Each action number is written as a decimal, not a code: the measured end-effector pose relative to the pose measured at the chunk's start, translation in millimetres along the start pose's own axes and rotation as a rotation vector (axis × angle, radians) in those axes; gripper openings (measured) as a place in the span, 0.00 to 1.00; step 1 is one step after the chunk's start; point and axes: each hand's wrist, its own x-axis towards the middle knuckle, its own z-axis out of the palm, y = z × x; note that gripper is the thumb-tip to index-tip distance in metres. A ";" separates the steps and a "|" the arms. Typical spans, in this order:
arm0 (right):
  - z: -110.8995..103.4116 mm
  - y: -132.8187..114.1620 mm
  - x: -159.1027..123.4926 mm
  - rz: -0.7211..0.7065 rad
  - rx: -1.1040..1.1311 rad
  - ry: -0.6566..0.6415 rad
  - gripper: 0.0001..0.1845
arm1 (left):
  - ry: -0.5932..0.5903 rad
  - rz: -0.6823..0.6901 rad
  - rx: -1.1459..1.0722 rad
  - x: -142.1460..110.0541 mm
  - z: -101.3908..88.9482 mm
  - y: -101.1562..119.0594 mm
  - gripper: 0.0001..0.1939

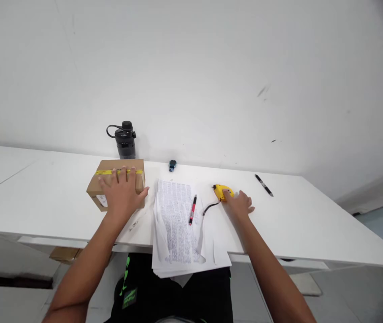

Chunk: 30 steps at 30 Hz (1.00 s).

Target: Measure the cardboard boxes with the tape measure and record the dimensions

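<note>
My left hand (122, 193) lies with spread fingers over the top of a closed brown cardboard box (93, 190), which has yellow tape across it. On the right, my right hand (239, 204) is at a yellow tape measure (219, 192). One digit presses on its case while the other fingers bend off to the right; the underside of this grip is hidden. A black strap (211, 207) trails from the tape measure. Between my hands is a stack of paper sheets (178, 224) covered in handwriting, overhanging the table's front edge. A red and black pen (193, 210) rests on the sheets.
Behind the box a dark water bottle (125, 144) stands against the wall. A small digital watch (172, 165) sits near the back edge of the white table (43, 193). Another black pen (264, 185) lies at the right. Below the table is a cardboard box (64, 254).
</note>
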 end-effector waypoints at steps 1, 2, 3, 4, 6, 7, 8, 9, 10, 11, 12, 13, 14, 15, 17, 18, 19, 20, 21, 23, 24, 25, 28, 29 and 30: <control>1.1 1.5 0.2 0.002 0.002 -0.024 0.37 | -0.023 -0.018 0.003 4.0 -5.9 -11.4 0.35; 1.9 3.0 -0.4 0.001 0.002 -0.047 0.35 | -0.041 -0.038 -0.022 8.7 -12.7 -24.0 0.33; 2.2 4.2 -1.8 -0.006 0.003 -0.069 0.32 | -0.057 -0.071 -0.070 13.4 -20.3 -37.9 0.32; 2.2 5.0 -3.7 -0.018 0.009 -0.088 0.31 | -0.071 -0.119 -0.135 17.9 -28.3 -52.9 0.31; 0.9 4.4 -8.5 -0.055 0.034 -0.127 0.31 | -0.081 -0.247 -0.291 24.4 -43.1 -84.8 0.28; 0.0 2.7 -10.8 -0.077 0.061 -0.149 0.32 | -0.070 -0.310 -0.371 26.1 -48.3 -100.5 0.27; -0.8 0.1 -12.8 -0.102 0.092 -0.175 0.34 | -0.051 -0.360 -0.447 26.6 -51.4 -115.5 0.26; -1.5 -3.5 -14.2 -0.128 0.120 -0.203 0.37 | -0.024 -0.397 -0.523 26.1 -52.3 -129.2 0.25; -1.7 -7.7 -14.9 -0.151 0.134 -0.229 0.39 | 0.005 -0.424 -0.600 24.7 -51.1 -141.5 0.25; -1.3 -12.3 -14.8 -0.171 0.131 -0.255 0.41 | 0.033 -0.447 -0.677 22.5 -48.2 -152.1 0.25; -0.3 -16.7 -14.0 -0.187 0.113 -0.277 0.43 | 0.054 -0.471 -0.751 19.7 -44.2 -161.2 0.25; 1.3 -20.6 -12.6 -0.196 0.083 -0.295 0.43 | 0.067 -0.501 -0.823 16.3 -39.7 -168.7 0.25; 3.3 -23.7 -10.6 -0.201 0.052 -0.302 0.43 | 0.074 -0.538 -0.891 12.4 -35.1 -174.7 0.26; 5.5 -26.0 -8.5 -0.201 0.033 -0.303 0.44 | 0.073 -0.574 -0.956 8.1 -30.9 -179.3 0.26; 9.5 -29.3 -4.9 -0.197 0.037 -0.303 0.44 | 0.069 -0.627 -1.050 -0.8 -24.3 -184.6 0.26; 10.6 -31.5 -4.2 -0.201 0.059 -0.301 0.44 | 0.075 -0.643 -1.076 -5.1 -22.0 -185.5 0.26; 10.7 -35.2 -4.8 -0.209 0.088 -0.294 0.43 | 0.083 -0.647 -1.091 -9.0 -20.3 -185.5 0.26; 9.6 -41.4 -7.3 -0.219 0.122 -0.276 0.42 | 0.090 -0.644 -1.101 -12.4 -19.2 -184.7 0.26; 7.5 -50.6 -12.1 -0.230 0.162 -0.243 0.41 | 0.094 -0.642 -1.108 -15.0 -18.6 -183.3 0.26; 0.7 -80.3 -30.7 -0.273 0.277 -0.152 0.40 | 0.066 -0.635 -1.140 -17.9 -18.8 -179.5 0.26; -3.2 -100.8 -44.8 -0.324 0.377 -0.127 0.41 | 0.036 -0.629 -1.162 -18.3 -19.5 -177.2 0.26; -7.0 -124.6 -61.8 -0.421 0.510 -0.141 0.41 | 0.001 -0.622 -1.181 -18.1 -20.6 -174.7 0.27; -14.3 -207.5 -123.7 -0.822 0.625 -0.313 0.36 | -0.108 -0.579 -1.227 -16.2 -25.1 -165.3 0.28; -14.8 -235.7 -145.1 -0.970 0.575 -0.386 0.33 | -0.137 -0.563 -1.234 -15.9 -26.7 -161.7 0.29; -14.1 -262.4 -165.6 -1.120 0.506 -0.449 0.31 | -0.157 -0.552 -1.237 -16.2 -28.0 -158.1 0.29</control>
